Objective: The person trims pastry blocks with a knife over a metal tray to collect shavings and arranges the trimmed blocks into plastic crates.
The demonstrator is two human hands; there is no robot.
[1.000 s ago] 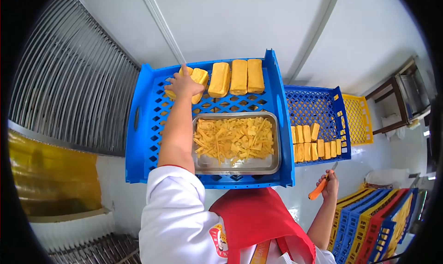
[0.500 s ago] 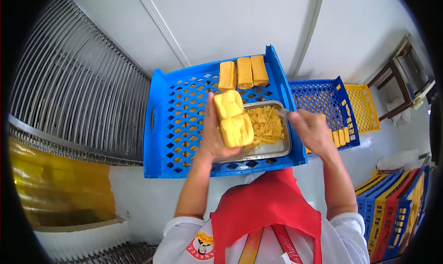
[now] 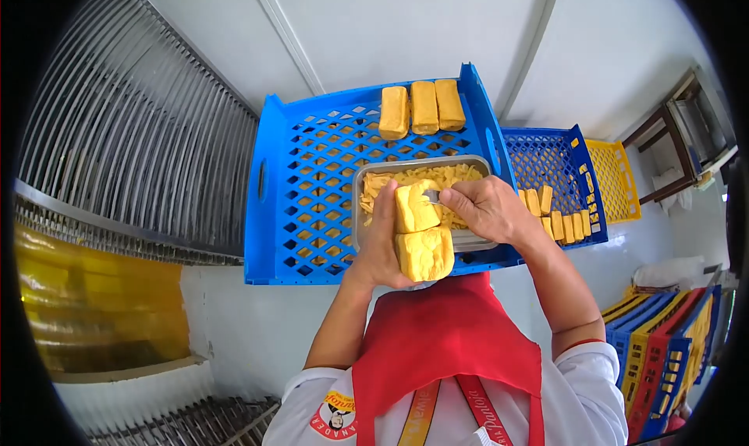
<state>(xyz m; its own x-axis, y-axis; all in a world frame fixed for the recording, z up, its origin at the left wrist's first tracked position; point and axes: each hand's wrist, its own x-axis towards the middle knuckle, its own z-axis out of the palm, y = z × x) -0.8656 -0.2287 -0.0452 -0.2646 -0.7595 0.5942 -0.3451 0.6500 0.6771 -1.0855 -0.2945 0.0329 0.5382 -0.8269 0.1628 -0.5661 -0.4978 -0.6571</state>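
Two yellow loaves rest end-on in my left hand, whose fingers wrap their left side and underside. My right hand grips a knife, its short blade against the upper loaf; the handle is hidden in the fist. Beneath the hands, a metal tray with yellow trimmings lies in the light blue crate. Three more loaves lie along the crate's back edge.
A dark blue crate holding several small loaves and a yellow crate are at the right. Stacked coloured crates stand lower right. A metal rack fills the left side. A wooden-framed stand is at the far right.
My left hand has picked up two loaves from the crate and brought them toward my body. My right hand has come in from the right, bringing the knife blade to the upper loaf.
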